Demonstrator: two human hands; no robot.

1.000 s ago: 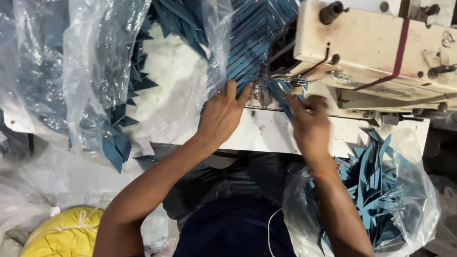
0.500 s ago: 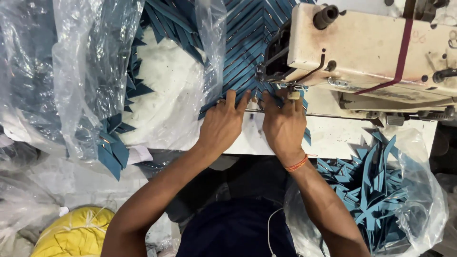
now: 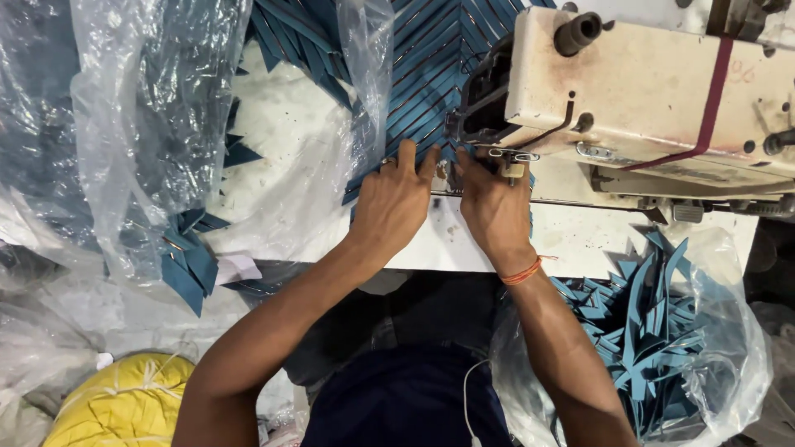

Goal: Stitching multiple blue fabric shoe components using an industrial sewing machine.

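My left hand (image 3: 397, 203) and my right hand (image 3: 495, 207) lie side by side on the white sewing table (image 3: 580, 240), palms down, fingers pressing a teal fabric strip at the needle of the cream sewing machine (image 3: 654, 91). The strip itself is mostly hidden under my fingers. A chain of sewn teal strips (image 3: 431, 74) runs away behind the needle toward the far side. My right wrist wears an orange thread band (image 3: 523, 271).
A clear plastic bag of teal strips (image 3: 654, 331) hangs at the right of my lap. More teal pieces in plastic sheeting (image 3: 157, 124) lie on the left. A yellow bundle (image 3: 116, 406) sits at the lower left.
My right hand moved left from the machine bed to meet the left hand at the needle. Both hands now press down together.
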